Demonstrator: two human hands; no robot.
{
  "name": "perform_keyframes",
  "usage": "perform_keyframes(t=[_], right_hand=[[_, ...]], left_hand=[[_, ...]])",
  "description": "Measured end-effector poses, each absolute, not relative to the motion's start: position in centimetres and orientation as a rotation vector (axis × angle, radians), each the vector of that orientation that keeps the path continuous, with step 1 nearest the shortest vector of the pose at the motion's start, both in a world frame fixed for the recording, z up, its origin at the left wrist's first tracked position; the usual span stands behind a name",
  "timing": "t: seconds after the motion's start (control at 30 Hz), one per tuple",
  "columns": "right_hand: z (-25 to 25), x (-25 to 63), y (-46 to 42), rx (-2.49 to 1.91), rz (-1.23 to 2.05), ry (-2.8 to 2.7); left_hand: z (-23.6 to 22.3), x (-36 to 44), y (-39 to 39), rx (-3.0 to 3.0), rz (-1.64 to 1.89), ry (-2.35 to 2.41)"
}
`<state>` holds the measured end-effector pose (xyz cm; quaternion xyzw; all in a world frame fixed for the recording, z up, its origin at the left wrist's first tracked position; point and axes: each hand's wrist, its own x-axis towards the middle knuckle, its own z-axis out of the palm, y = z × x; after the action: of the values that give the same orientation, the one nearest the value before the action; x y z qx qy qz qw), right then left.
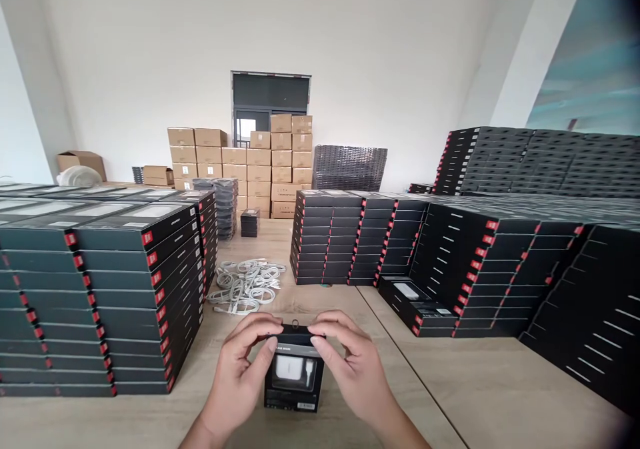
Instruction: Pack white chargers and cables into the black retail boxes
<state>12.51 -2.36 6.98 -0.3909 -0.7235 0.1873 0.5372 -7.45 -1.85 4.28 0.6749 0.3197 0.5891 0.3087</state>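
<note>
A black retail box (293, 399) stands upright on the table in front of me. Through its clear front window show a white charger (289, 368) and a white cable plug (309, 373). My left hand (243, 362) pinches the upper left corner of the box between thumb and fingers. On the upper right corner, my right hand (349, 361) has the same kind of pinch. Between my fingertips the box top shows a small hang hole. Just beyond the box lies a loose pile of white cables (247, 283).
Tall stacks of black boxes with red labels rise at the left (130, 302) and right (450, 249). A low pair of black boxes (415, 305) sits at the right stack's foot. Brown cartons (260, 172) are piled by the far window. A seam crosses the wooden table (400, 382).
</note>
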Motion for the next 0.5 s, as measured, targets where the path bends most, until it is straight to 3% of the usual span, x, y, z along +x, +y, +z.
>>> perform_keyframes(t=[0.33, 0.5], right_hand=[[6.4, 13.6, -1.8, -0.843, 0.766, -1.774], [6.1, 12.8, -1.5, -0.886, 0.727, -1.505]], left_hand=[[3.5, -7.8, -1.7, 1.931, 1.502, 0.910], [2.9, -5.9, -2.4, 1.937, 1.482, 1.179]])
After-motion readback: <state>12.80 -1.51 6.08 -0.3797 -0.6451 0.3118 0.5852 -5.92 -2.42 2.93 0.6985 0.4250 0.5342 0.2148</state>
